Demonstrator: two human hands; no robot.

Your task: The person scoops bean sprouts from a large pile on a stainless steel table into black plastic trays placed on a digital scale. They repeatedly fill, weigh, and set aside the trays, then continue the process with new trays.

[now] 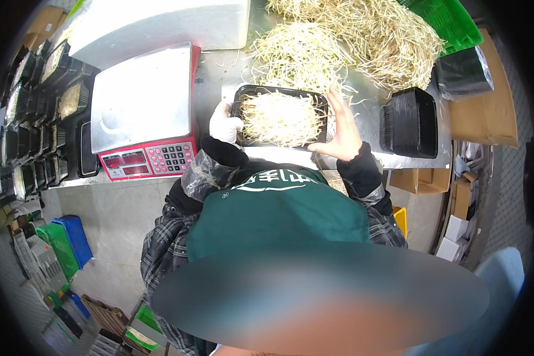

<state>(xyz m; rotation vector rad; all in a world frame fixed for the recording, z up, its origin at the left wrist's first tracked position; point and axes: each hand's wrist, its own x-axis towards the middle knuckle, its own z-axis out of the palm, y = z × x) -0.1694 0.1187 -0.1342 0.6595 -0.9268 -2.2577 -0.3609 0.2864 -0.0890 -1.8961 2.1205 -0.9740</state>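
Observation:
A black plastic tray (236,104) filled with bean sprouts (280,118) lies before me at the table's front edge. My left hand (224,124), in a white glove, grips its left rim, thumb over the edge. Ungloved, my right hand (340,131) is at the tray's right side with thumb and fingers spread; the thumb meets the lower right corner. Just beyond the tray is a loose heap of pale sprouts (298,58), joined to a larger, browner sprout pile (382,40). To the left stands a red electronic scale (147,158) with a bare metal platform (142,98).
Stacked empty black trays (411,122) stand on the right, near a green crate (454,26) and a cardboard box (489,107). Many filled trays (73,100) are stacked at the far left. A white foam box (169,26) sits behind the scale on the metal table (216,66).

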